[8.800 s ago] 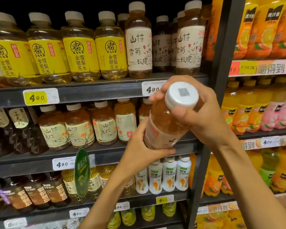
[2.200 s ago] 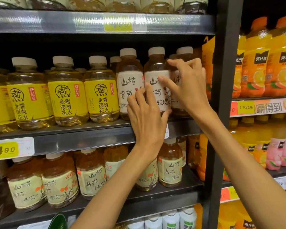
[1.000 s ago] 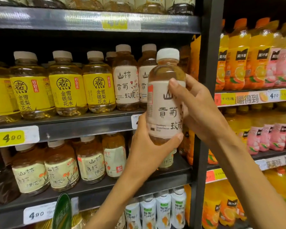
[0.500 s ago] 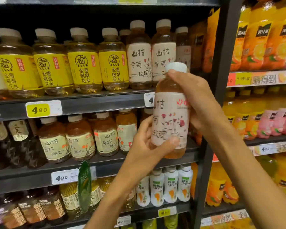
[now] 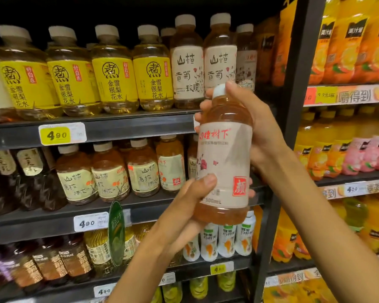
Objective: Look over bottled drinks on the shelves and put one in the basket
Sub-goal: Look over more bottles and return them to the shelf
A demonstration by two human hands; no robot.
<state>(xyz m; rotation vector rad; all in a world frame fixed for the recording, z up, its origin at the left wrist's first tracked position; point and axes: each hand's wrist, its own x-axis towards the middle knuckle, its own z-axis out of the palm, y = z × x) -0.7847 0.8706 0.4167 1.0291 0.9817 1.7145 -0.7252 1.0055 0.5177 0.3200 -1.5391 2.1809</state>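
Bottle upright, gripped between both hands' fingers

Shelf fronts are brightly and evenly lit; the recess above the top row of bottles is lost in black; edges are bowed by wide-angle distortion; slight softness is seen throughout.

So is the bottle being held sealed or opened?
Looks capped: the white cap sits on the held bottle, liquid filling it. Seal itself: cannot tell.
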